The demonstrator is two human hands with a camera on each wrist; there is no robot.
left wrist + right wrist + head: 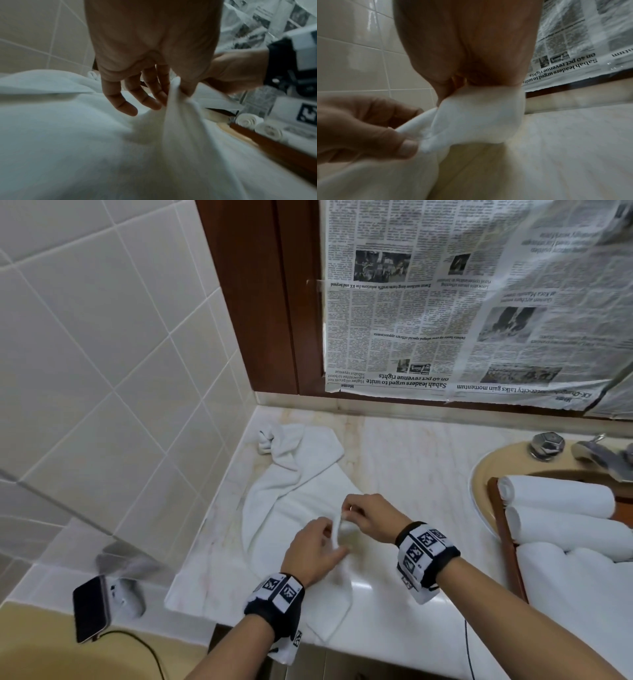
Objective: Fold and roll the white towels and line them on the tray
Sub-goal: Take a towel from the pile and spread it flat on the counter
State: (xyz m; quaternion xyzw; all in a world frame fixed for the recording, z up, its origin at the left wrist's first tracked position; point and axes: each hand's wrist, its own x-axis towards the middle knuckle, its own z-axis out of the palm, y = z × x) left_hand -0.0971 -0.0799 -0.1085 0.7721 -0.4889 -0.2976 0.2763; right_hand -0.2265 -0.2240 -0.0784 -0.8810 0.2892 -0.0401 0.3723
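Both hands, left hand [317, 546] and right hand [368, 517], pinching one hem of white towel [291, 529], spread near counter's left edge. Soft, light, limp; best gripped at corners. Rolled towels [558, 494] already on tray [507, 542], counter's right edge.

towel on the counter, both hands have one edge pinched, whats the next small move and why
Probably draw the hands apart along the edge to stretch it straight. The left hand and right hand pinch the towel close together, and it lies rumpled on the counter, unready for folding.
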